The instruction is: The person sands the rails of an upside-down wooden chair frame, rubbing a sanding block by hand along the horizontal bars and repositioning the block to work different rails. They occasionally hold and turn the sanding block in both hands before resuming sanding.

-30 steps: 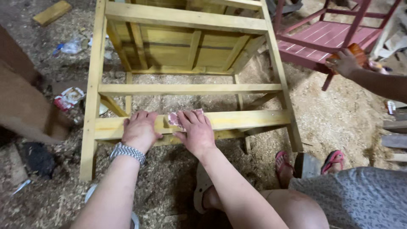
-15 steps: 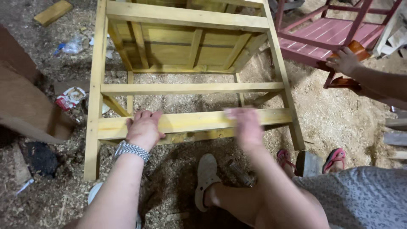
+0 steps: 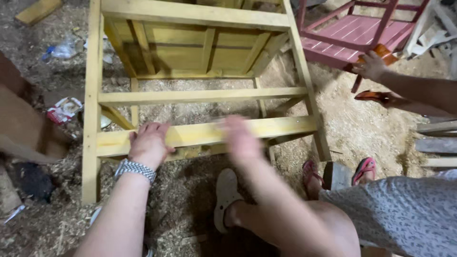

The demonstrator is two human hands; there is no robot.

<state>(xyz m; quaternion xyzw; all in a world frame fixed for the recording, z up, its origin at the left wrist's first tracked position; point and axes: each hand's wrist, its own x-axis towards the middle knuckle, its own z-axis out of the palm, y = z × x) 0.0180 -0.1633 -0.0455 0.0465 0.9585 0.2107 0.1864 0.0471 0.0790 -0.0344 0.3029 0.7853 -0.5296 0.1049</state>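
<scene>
Swung back leftward along the rail since half a second ago: right hand (image 3: 240, 138), blurred with motion, now lying over the middle of the lowest yellow rail (image 3: 285, 127) of the yellow wooden frame (image 3: 93, 95) rather than out toward its right end; too smeared to tell how far open or whether anything is held under the palm, so cannot tell. Unmoved by comparison: left hand (image 3: 149, 143), palm down and fingers spread flat on the left part of the same rail, pressing on it rather than gripping, nothing closed in it; metal watch band (image 3: 135, 170) on that wrist.

Lying on its side on a floor of sawdust and shavings (image 3: 371, 128): the frame, with two long uprights running away from the camera, a second crossbar above the held rail, and a boarded panel at the far end. Bent up beneath the right forearm: own knee, with a pale sandal (image 3: 224, 195) planted in the shavings just under the rail.

At right: another person's hand (image 3: 370, 65) resting on an orange-brown object at the edge of a red-painted wooden frame (image 3: 350, 35); red flip-flops (image 3: 364, 169) on that person's feet near the yellow frame's right upright; patterned grey cloth (image 3: 404, 209) at lower right. At left: brown board (image 3: 21, 123), crumpled wrapper (image 3: 64, 109), clear plastic bottle (image 3: 62, 50).
</scene>
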